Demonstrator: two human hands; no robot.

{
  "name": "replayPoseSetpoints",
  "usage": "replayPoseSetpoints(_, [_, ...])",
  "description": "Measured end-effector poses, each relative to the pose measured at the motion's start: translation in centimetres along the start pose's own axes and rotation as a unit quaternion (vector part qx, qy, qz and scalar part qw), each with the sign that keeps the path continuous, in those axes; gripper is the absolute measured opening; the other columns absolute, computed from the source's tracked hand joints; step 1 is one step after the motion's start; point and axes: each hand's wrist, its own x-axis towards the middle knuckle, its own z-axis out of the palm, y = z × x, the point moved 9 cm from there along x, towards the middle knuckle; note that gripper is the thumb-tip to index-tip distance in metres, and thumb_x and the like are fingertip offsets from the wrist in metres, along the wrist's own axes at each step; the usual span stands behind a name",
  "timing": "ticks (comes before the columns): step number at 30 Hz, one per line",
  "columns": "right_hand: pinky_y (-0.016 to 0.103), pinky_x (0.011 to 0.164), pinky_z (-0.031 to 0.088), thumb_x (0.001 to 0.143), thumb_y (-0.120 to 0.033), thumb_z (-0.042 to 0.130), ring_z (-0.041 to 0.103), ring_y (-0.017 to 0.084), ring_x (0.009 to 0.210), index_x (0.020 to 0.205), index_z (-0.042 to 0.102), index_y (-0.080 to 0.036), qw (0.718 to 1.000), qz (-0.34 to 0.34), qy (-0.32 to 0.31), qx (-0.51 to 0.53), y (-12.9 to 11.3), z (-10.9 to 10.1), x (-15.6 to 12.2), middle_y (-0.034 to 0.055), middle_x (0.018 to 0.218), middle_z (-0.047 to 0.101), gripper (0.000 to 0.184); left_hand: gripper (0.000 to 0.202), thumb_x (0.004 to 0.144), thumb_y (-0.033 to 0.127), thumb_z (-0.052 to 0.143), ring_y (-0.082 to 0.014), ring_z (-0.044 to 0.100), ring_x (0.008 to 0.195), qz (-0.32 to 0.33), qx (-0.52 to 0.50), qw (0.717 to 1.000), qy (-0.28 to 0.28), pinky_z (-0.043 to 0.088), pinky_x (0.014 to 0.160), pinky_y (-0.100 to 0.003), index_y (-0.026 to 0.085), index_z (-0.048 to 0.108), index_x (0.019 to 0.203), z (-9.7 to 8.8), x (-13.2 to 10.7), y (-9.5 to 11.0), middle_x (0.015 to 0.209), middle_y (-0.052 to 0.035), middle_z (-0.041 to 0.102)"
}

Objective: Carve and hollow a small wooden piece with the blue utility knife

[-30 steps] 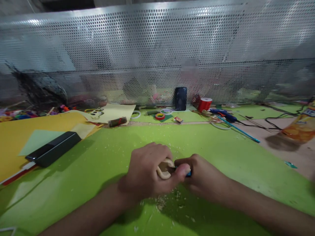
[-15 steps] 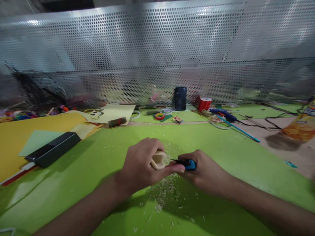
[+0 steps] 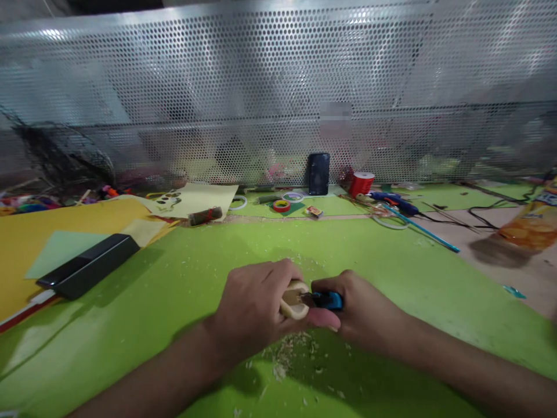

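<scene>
Pale, hollow, wooden-looking piece point(image 3: 293, 310) was above the green table point(image 3: 174, 290), clamped in the left hand point(image 3: 255, 296). The right hand point(image 3: 368, 310) was closed around a blue-handled, dark-bladed knife point(image 3: 328, 300), meeting the piece. Carving seemed only partly done: pale shavings point(image 3: 282, 361) lay below, but the rim point(image 3: 298, 285) looked uneven.

Pale hollow piece point(image 3: 294, 312); blue-handled knife point(image 3: 329, 300) at rim.

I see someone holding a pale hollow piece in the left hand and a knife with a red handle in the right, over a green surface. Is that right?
Not quite: the head view shows that the knife in the right hand has a blue handle, not red. The left hand does hold the pale hollow piece, over a green surface.
</scene>
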Motion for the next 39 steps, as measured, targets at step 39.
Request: replayPoseSetpoints(39, [0.02, 0.042, 0.026, 0.067, -0.023, 0.063, 0.035, 0.007, 0.047, 0.056, 0.046, -0.017, 0.996, -0.045, -0.064, 0.052, -1.8, 0.2, 0.4, -0.0038, 0.051, 0.048, 0.021, 0.046, 0.093, 0.056, 0.05, -0.0068, 0.044, 0.044, 0.065, -0.057, 0.996, 0.026, 0.031, 0.045, -0.022, 0.016, 0.052, 0.069, -0.7, 0.9, 1.4, 0.053, 0.0047, 0.054])
